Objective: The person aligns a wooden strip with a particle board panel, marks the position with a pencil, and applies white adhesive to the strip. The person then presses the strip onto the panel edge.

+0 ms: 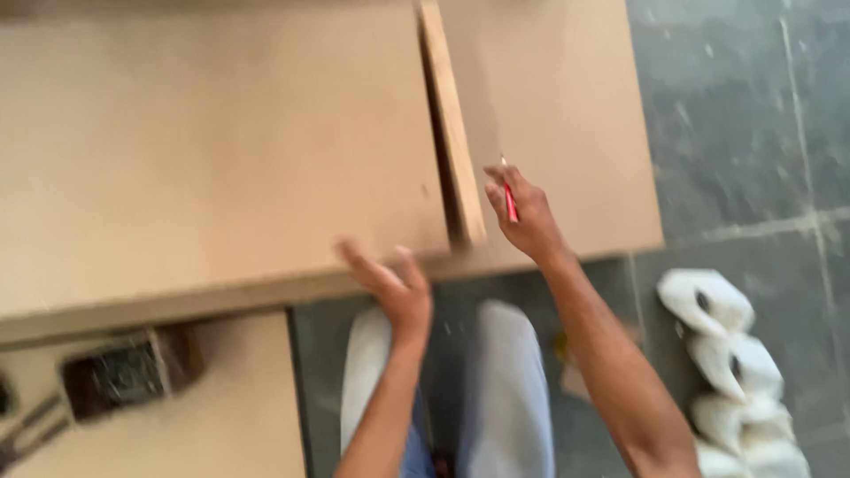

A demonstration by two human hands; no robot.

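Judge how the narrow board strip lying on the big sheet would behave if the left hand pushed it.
The narrow board strip looks flat and rigid, so it would probably slide, not roll or bend. Resting on the smooth large sheet, it may skid easily. Its end nears the sheet's front edge by the left hand, so it might overhang.

Soft even daylight, heavy motion blur throughout, faint shadows

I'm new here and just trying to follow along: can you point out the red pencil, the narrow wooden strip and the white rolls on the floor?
red pencil (510, 202), head view, on its red shaft.
narrow wooden strip (450, 115), head view, mid-length.
white rolls (722, 354), head view, on a middle roll.
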